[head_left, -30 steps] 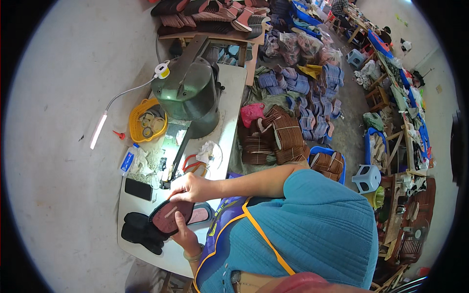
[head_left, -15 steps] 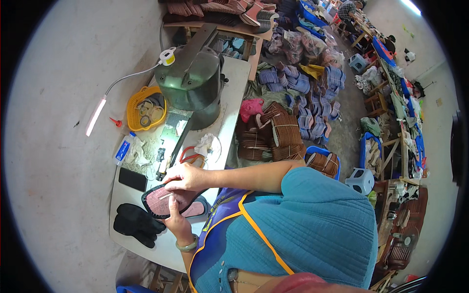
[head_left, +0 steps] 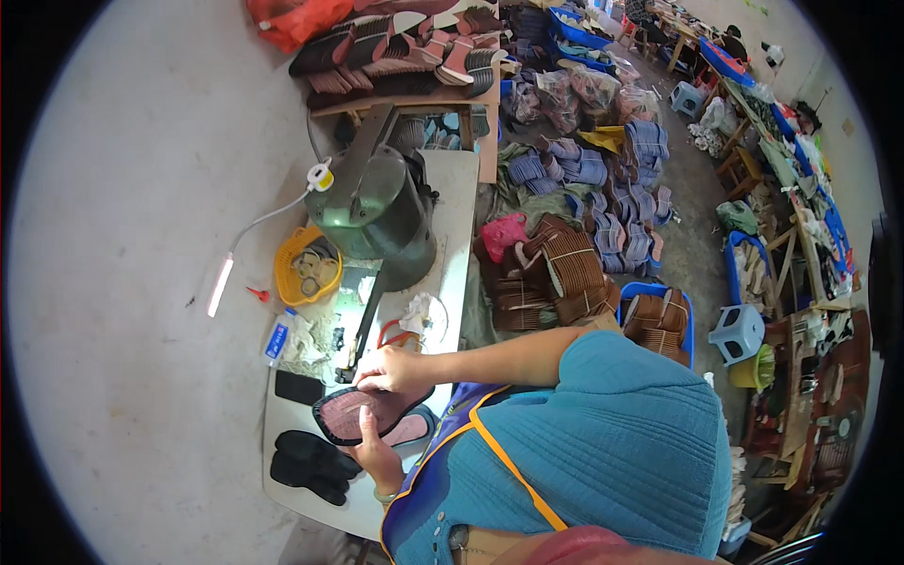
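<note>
A pink woven slipper sole (head_left: pixel 350 411) with a dark gathered edge is held tilted over the front of the white table. My left hand (head_left: pixel 379 460) grips it from the near side, thumb lying on the pink face and a bangle on the wrist. My right hand (head_left: pixel 394 369) is closed at the sole's far edge, its fingertips pinched together there; anything small between them is hidden. Just beneath lies another pink sole with a grey rim (head_left: pixel 411 429). Black fabric slipper pieces (head_left: pixel 313 465) lie beside my left hand. A dark phone (head_left: pixel 298 387) is beyond the sole.
A green sewing machine (head_left: pixel 372 202) stands on the white table (head_left: pixel 455 212), lit by a bendable lamp (head_left: pixel 219 285). Near it are a yellow basket (head_left: pixel 282 268), a blue-and-white bottle (head_left: pixel 277 339) and orange-handled scissors (head_left: pixel 394 332). Bundled brown striped soles (head_left: pixel 574 268) crowd the floor beside the table.
The view has shifted, so the table and hands sit lower and further right. Both hands stay on the sole; my right fingers are more tightly curled at its edge.
</note>
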The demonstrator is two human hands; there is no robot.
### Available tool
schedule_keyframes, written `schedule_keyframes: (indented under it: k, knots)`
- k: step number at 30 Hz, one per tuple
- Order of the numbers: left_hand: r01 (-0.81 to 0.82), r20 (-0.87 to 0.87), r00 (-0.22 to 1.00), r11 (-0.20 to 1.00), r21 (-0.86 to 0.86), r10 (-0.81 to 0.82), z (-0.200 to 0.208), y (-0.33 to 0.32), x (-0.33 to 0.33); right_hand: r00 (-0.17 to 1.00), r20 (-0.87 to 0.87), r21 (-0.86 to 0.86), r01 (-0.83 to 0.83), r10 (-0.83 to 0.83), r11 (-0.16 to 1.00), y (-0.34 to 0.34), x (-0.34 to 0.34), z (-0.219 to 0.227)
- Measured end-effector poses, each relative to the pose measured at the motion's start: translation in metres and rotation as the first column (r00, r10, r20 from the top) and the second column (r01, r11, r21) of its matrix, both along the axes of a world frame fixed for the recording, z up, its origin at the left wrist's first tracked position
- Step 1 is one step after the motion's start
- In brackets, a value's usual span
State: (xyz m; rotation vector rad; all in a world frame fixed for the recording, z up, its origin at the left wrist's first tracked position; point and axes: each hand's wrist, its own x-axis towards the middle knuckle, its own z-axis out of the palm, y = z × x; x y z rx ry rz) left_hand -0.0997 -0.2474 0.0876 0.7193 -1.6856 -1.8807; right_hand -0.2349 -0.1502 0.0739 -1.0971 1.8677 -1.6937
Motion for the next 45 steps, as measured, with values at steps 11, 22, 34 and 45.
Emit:
schedule_keyframes:
  k: [11, 22, 34, 45]
  knots:
    - [0.135, -0.055, 0.989, 0.99, -0.044, -0.138, 0.004, 0.027, 0.023, 0.681, -0.691, -0.106, 0.239, -0.244, 0.965, 0.03, 0.034, 0.001]
    - [0.15, 0.035, 0.988, 0.985, -0.086, -0.148, 0.021, 0.052, 0.044, 0.548, -0.836, 0.051, 0.144, -0.037, 0.988, 0.044, 0.034, 0.001]
    - [0.121, 0.02, 0.992, 0.992, -0.043, -0.121, 0.021, 0.062, 0.034, 0.613, -0.777, -0.037, 0.178, -0.14, 0.983, 0.06, 0.042, 0.014]
    - [0.117, 0.083, 0.989, 0.988, 0.099, -0.126, -0.002, 0.053, 0.015, 0.732, -0.679, 0.162, 0.092, 0.044, 0.982, 0.052, 0.018, -0.019]
